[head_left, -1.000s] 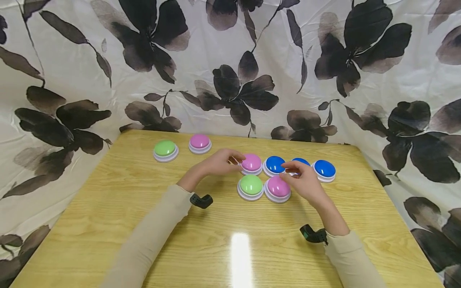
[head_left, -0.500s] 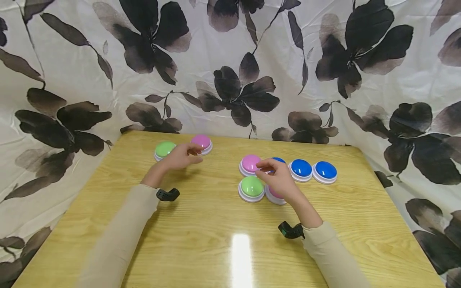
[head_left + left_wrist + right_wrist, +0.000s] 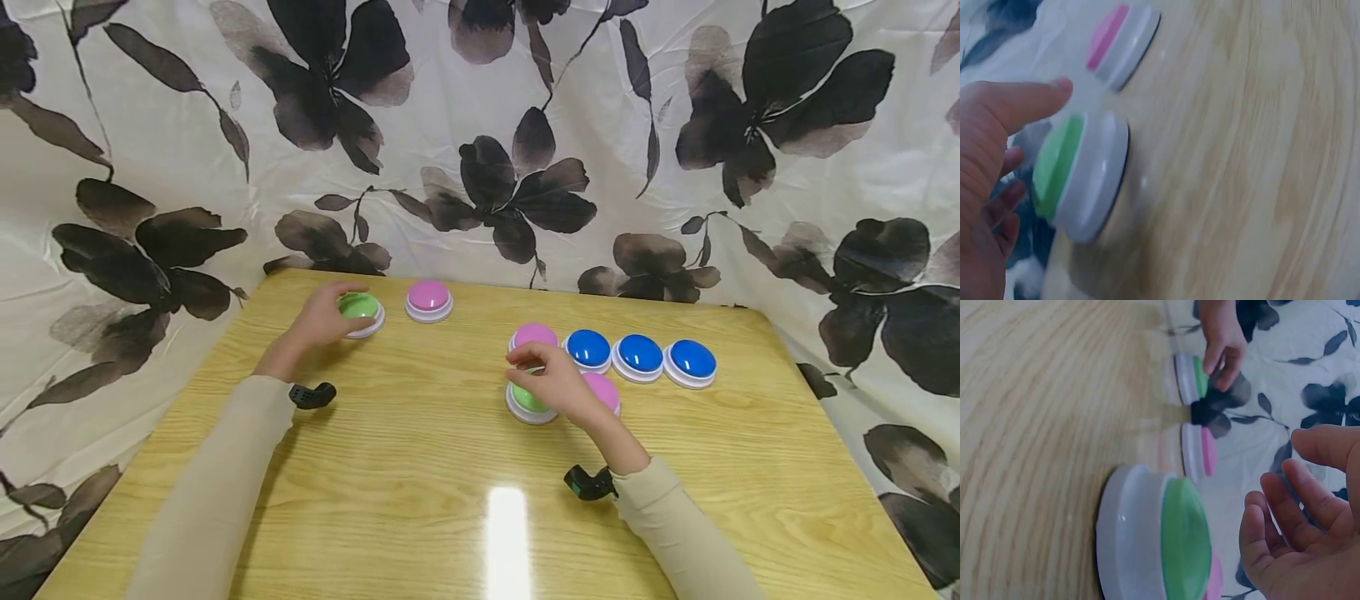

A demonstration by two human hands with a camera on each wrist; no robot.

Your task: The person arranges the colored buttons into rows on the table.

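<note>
From overhead, the left hand (image 3: 318,317) overlaps one green button (image 3: 358,306), the right hand (image 3: 553,379) another green button (image 3: 530,402); wrist-side, wide fingers (image 3: 1289,510) stand clear.

A white-based green button (image 3: 359,307) sits dome-up just left of the lone pink button (image 3: 428,296); its green twin (image 3: 529,401) lies nearer, rightward.

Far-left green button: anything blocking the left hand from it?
Nothing visible does. The left wrist view shows only open space between the left hand and the green button; the nearest pink button sits to its right in the head view, outside that gap.
</note>
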